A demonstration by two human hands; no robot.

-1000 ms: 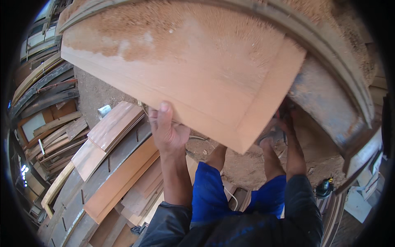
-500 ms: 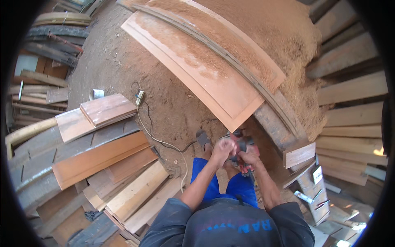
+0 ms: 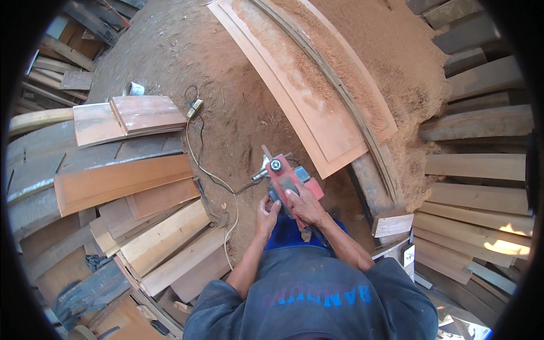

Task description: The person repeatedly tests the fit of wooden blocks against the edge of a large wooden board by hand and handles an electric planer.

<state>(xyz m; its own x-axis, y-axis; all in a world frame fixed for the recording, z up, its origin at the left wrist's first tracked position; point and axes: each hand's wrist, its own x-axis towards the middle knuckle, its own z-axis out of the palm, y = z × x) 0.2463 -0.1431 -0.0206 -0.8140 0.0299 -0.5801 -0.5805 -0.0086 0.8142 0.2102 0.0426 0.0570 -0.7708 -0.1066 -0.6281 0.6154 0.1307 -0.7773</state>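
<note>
A red and grey electric planer (image 3: 290, 187) is held up in front of my waist, its round front knob pointing away from me. My right hand (image 3: 306, 205) is wrapped round its handle from the right. My left hand (image 3: 267, 215) presses bent fingers against its lower left side; the fingertips are partly hidden. Beyond the planer lies a long light-brown wooden panel (image 3: 294, 107) strewn with shavings. A narrow wooden strip (image 3: 340, 85) runs lengthwise over it.
Stacked boards (image 3: 170, 226) lie at my left, with a reddish plank (image 3: 122, 181) on top. A power strip (image 3: 195, 107) and its cord (image 3: 218, 181) cross the dirt floor. More planks (image 3: 481, 164) are piled at the right, beside heaped sawdust (image 3: 419, 102). A white cup (image 3: 134, 89) stands far left.
The planer has been raised and tilted toward me, coming into fuller view. My left hand has gone from in front of the planer to its left side. The view has shifted slightly.
</note>
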